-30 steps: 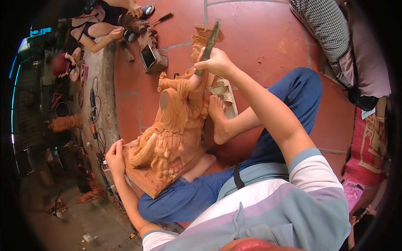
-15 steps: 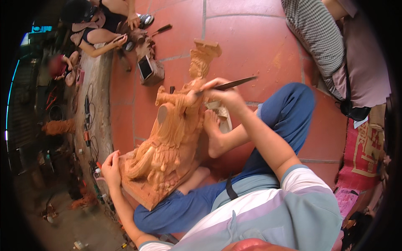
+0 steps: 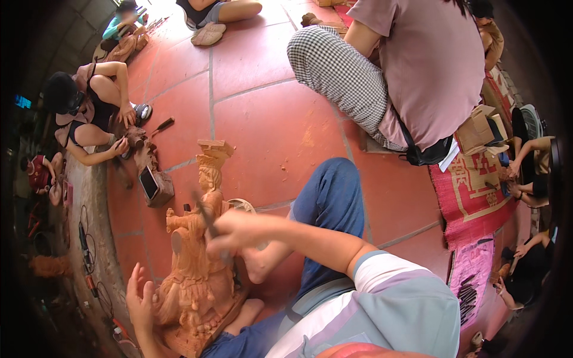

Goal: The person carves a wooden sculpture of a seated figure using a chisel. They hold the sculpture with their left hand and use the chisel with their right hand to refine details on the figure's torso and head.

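A carved wooden statue (image 3: pixel 203 271), orange-brown, stands tilted before me, with its square base by my legs. It shows a robed figure with a tall flat-topped headdress and a round flat spot on its side. My left hand (image 3: pixel 141 303) is beside the lower part, fingers stretched and apart, holding nothing; whether it touches the wood I cannot tell. My right hand (image 3: pixel 248 230) is closed on a dark, narrow file (image 3: pixel 206 213), which is smeared by motion. It is in front of the figure's upper body, and the fingers' grip is blurred.
Across the tiles a person (image 3: pixel 89 113) crouches over a carved block with a phone (image 3: pixel 148 182) on it. Another dark-handled tool (image 3: pixel 163 125) lies nearby. A person in checked trousers (image 3: pixel 340 71) sits ahead right, near a red mat (image 3: pixel 441 197). Cables and power tools (image 3: pixel 86 253) line the left ledge.
The view has swung right and up, so everything sits further left and lower. My left hand has come off the base's edge, its fingers opening. My right hand has turned the file steeper.
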A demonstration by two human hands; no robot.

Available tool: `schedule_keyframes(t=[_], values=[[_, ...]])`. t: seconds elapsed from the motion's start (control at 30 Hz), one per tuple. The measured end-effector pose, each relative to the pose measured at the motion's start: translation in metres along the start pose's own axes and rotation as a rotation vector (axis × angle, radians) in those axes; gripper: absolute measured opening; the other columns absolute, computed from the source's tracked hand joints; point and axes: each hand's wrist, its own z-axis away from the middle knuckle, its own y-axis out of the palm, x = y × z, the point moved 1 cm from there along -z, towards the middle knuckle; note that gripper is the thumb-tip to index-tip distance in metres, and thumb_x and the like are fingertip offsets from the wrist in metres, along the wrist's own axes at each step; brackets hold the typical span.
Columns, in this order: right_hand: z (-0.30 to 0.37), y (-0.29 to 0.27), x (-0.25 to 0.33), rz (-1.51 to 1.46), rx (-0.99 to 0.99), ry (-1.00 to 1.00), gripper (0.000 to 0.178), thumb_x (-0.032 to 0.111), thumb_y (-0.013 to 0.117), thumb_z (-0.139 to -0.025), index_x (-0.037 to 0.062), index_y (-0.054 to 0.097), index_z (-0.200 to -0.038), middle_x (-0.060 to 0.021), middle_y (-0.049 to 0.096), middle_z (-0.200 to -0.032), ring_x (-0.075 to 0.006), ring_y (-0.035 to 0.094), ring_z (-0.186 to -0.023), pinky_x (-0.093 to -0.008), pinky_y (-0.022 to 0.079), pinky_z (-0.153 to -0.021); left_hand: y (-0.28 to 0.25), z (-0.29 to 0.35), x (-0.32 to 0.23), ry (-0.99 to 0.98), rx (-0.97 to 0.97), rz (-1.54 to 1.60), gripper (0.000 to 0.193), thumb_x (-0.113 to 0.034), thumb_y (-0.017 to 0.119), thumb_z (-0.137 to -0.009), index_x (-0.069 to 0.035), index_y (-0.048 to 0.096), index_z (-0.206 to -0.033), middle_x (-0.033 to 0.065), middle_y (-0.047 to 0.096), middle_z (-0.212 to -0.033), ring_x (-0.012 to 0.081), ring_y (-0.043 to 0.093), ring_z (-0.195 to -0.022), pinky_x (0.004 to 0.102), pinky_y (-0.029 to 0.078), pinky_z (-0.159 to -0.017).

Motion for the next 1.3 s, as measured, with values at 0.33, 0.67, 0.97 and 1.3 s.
schedule_keyframes(t=[0.33,0.67,0.97,1.3], values=[[-0.011,0.095,0.009,0.107,0.229,-0.301,0.017,0.013,0.061,-0.082,-0.0031,0.061,-0.089,-0.0103,0.062,-0.069,-0.0197,0.065,-0.059,-0.0316,0.052,-0.054,0.056,0.009,-0.053,0.080,0.444,0.778,0.025,-0.008,0.055,-0.092,0.003,0.064,-0.112,0.0122,0.061,-0.120,0.0175,0.058,-0.106,0.0307,0.045,-0.093],[0.014,0.018,0.035,0.406,-0.074,-0.597,0.053,0.017,0.071,-0.049,0.0090,0.067,-0.102,-0.0062,0.063,-0.108,-0.0247,0.057,-0.100,-0.0365,0.046,-0.088,0.053,0.019,-0.071,0.147,0.413,0.422,0.045,-0.006,0.058,-0.087,-0.002,0.051,-0.132,0.0089,0.057,-0.119,0.0164,0.054,-0.104,0.0289,0.046,-0.089],[0.010,-0.014,-0.068,-0.681,-0.749,-0.099,0.035,0.009,0.059,-0.089,0.0054,0.054,-0.124,-0.0079,0.061,-0.100,-0.0163,0.063,-0.088,-0.0304,0.055,-0.083,0.060,0.028,-0.071,0.389,0.377,0.065,0.044,-0.007,0.060,-0.085,-0.002,0.054,-0.128,0.0157,0.055,-0.126,0.0263,0.054,-0.116,0.0329,0.043,-0.096],[0.005,0.000,-0.148,-0.981,-0.758,-0.063,0.014,0.005,0.064,-0.087,0.0081,0.063,-0.100,0.0031,0.051,-0.111,-0.0127,0.059,-0.092,-0.0315,0.056,-0.082,0.199,0.045,-0.107,0.166,0.053,0.186,0.072,-0.017,0.064,-0.087,-0.001,0.026,-0.146,0.0207,0.026,-0.151,0.0384,0.016,-0.142,0.0420,0.022,-0.112]])
